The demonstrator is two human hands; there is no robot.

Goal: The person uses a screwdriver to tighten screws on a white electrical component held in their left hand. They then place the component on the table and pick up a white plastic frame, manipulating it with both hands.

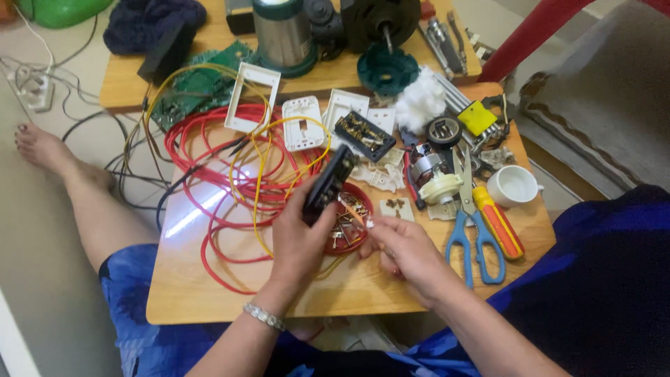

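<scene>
Head view shows us our own two hands nearest, above the front of a small wooden tabletop (209, 293). Our left hand (296, 241) has its fingers closed round the lower end of a black oblong electrical part (326, 183), which it holds tilted up just above a red dish (352, 223) of small metal screws. Our right hand (405, 251) pinches something thin between thumb and forefinger beside the dish; what it is we cannot tell. We judge the black part to be light, stiff moulded plastic, smooth enough to slip, so a grip across its long sides suits it better than a hold near any contacts. Right of our hands lie blue-handled scissors (474, 237) and an orange-handled screwdriver (499, 223), with a white cup (513, 185) behind them. Left of the dish, loops of red wire (209, 160) and yellow wire (262, 174) spread over the wood. Farther back sit white switch plates (303, 122), a wad of white cotton (419, 101) and a green circuit board (199, 87), then a steel flask (283, 35) on a second table.
</scene>
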